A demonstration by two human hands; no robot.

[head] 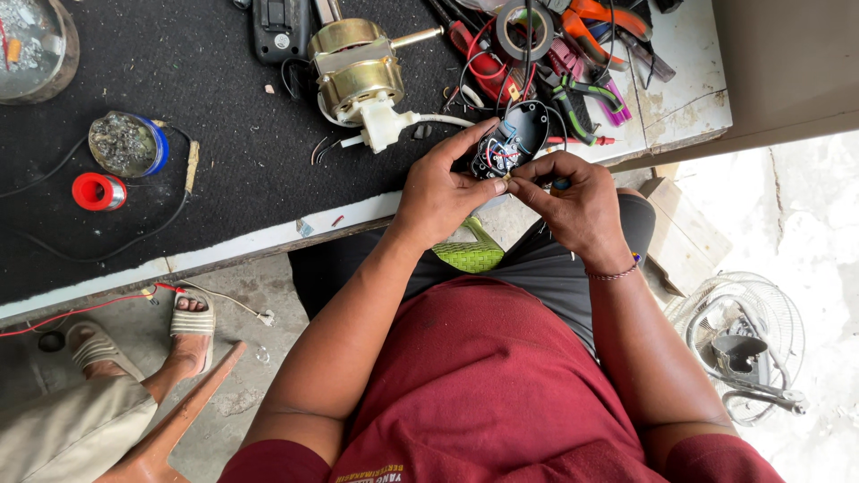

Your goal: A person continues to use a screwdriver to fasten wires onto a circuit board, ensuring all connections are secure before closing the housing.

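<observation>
Switch housing [512, 139] slants up-right over the table [268, 234] edge, your left hand [443, 192] clasping it, right hand [573, 201] pinching at its lower end.

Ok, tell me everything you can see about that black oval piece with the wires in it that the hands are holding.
The black oval housing looks like moulded plastic, a shallow shell open towards the camera. Inside sit red, blue and white wires and small parts too fine to make out. It is held tilted at the front edge of the workbench, over the dark mat. The left hand grips its lower end, thumb and fingers around the rim; the right hand pinches at its lower edge.
</observation>
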